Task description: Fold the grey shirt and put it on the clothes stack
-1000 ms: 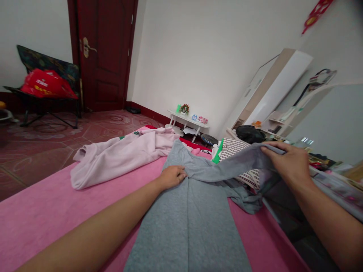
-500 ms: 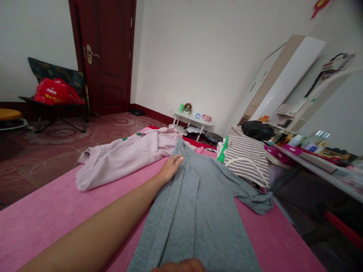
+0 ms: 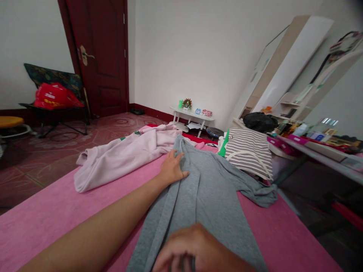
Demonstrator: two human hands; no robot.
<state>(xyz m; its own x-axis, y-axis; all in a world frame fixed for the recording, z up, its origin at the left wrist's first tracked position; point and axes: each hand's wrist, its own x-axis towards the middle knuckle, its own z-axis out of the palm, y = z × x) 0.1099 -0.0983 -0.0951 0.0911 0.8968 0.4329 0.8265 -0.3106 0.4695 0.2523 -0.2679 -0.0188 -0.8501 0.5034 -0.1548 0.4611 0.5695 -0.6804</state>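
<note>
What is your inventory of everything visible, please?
long-sleeved shirt: one, grey, centre
cover: one, pink, beneath shirt
plain garment: one, pale pink, left
striped garment: one, white, right
door: one, maroon, back
folding chair: one, dark, left
plastic bag: one, red, on folding chair
stool: one, yellow, left
low table: one, white, back
tall unit: one, white, right
small items: several, mixed, back and right
left hand: one, on shirt
right hand: one, bottom centre

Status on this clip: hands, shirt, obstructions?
Left hand on gray shirt, fingers spread. Right hand curled over shirt's near part, contact unclear. Striped top close by outstretched sleeve.
</note>
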